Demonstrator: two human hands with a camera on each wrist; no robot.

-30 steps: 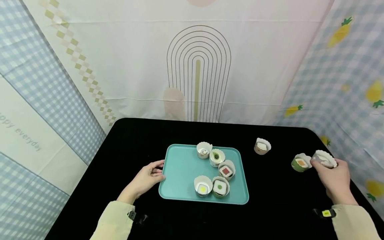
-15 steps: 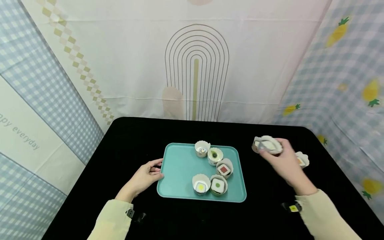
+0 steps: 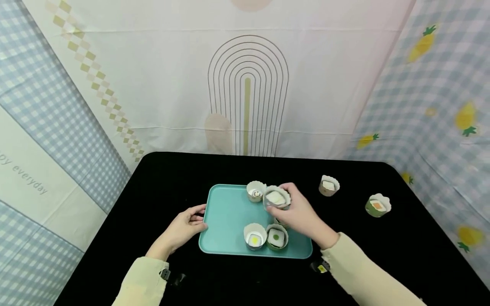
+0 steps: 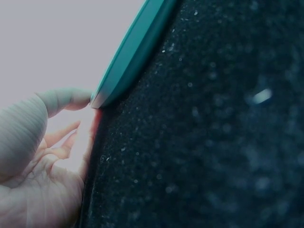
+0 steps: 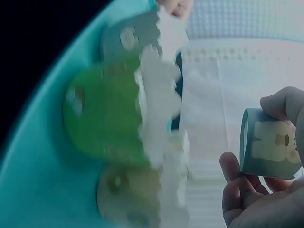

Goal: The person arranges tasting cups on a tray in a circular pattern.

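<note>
My right hand (image 3: 302,214) grips a grey paper baking cup (image 3: 277,198) with a pale piece inside, above the tray's back right part. In the right wrist view this cup (image 5: 268,142) shows a cartoon bear, with thumb and fingers around it. My left hand (image 3: 177,231) holds the left edge of the turquoise tray (image 3: 223,216); in the left wrist view the thumb (image 4: 71,98) meets the rim. On the tray stand a cup with a yellow-dotted piece (image 3: 254,236), one with a green-dotted piece (image 3: 277,238) and a light cup (image 3: 255,191). Other tray cups are largely hidden behind my right hand.
Right of the tray, on the black table (image 3: 172,178), stand a cup with a white piece (image 3: 329,185) and a green cup with an orange-marked piece (image 3: 377,205). Patterned cloth (image 3: 325,85) hangs behind the table and along both sides.
My right hand has carried the grey cup leftward from the table's right side, past the cup with the white piece, to over the tray. My left hand stays at the tray's edge.
</note>
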